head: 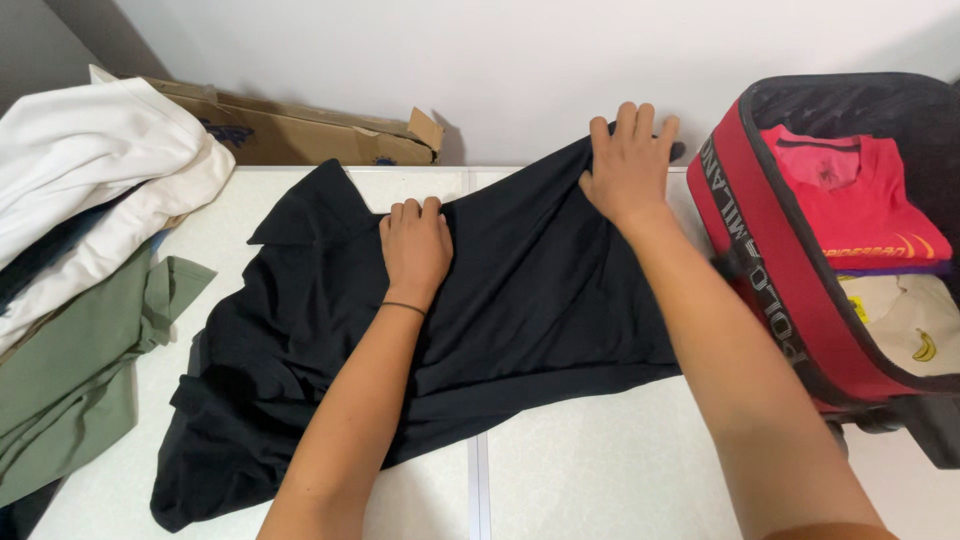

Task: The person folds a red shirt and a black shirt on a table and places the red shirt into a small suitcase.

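Observation:
A black shirt [530, 300] lies spread across the white table [620, 470], its collar toward the left. My left hand [415, 248] presses on the shirt near its upper middle, fingers curled over a fold of the cloth. My right hand [628, 165] lies flat on the shirt's far right corner by the table's back edge, fingers together and pointing at the wall. Whether either hand pinches the fabric is unclear.
A pile of clothes sits at the left: white garments [95, 170] on top, a green one [70, 370] beneath. A flattened cardboard box [300, 130] leans against the wall. An open red suitcase [770, 260] at the right holds a red shirt [850, 200] and a cream garment [915, 320].

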